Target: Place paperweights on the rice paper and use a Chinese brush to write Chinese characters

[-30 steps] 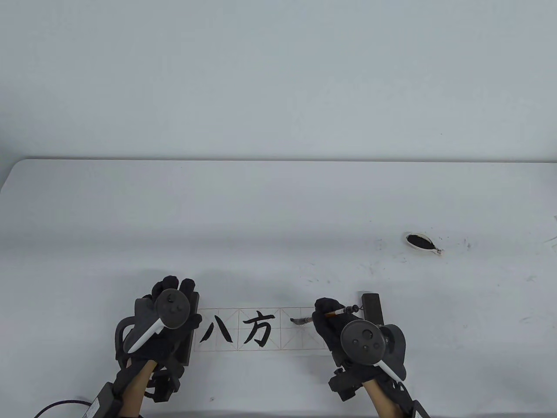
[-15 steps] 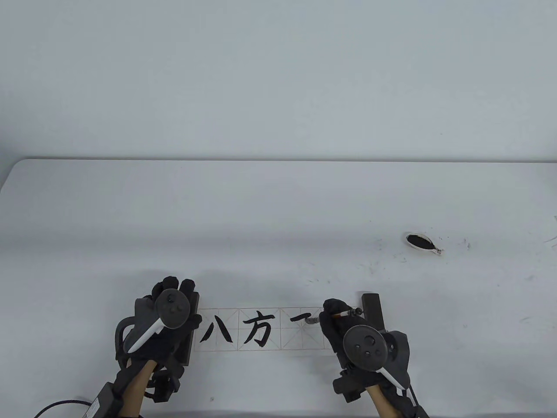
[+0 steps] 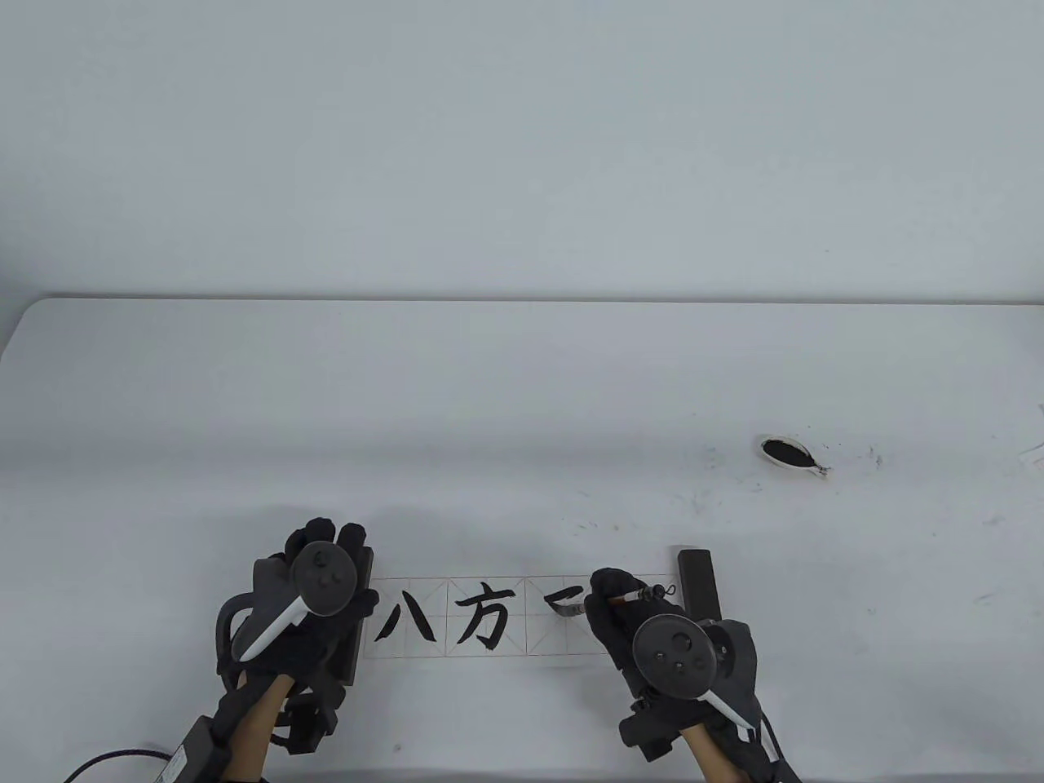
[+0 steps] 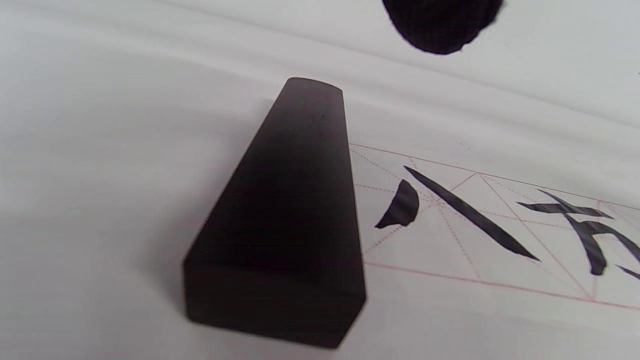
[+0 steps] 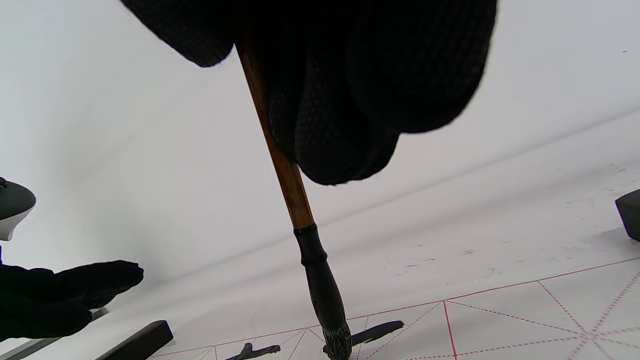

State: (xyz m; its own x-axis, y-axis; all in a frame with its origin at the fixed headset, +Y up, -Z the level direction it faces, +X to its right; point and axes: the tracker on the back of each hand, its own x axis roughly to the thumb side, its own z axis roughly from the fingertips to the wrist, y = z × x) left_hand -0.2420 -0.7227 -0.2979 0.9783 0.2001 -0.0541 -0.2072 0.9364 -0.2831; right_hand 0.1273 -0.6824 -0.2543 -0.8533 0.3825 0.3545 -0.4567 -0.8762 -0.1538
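Note:
A strip of rice paper (image 3: 522,632) with a red grid lies near the table's front edge. It bears two finished black characters and part of a third. My left hand (image 3: 330,542) rests flat on the dark left paperweight (image 3: 353,656), which pins the paper's left end (image 4: 285,225). The right paperweight (image 3: 700,581) lies on the right end, partly behind my right hand (image 3: 612,594). That hand pinches the brown-handled brush (image 3: 640,595). The brush (image 5: 299,205) stands nearly upright, its black tip on the third grid cell.
A small white dish of black ink (image 3: 789,453) sits to the right, further back on the table. Ink specks mark the table around it. A cable trails from my left wrist at the bottom left edge.
The brush drew a short horizontal stroke to the right in the third cell, then came back left and added a slanted stroke under it. My left hand has not moved.

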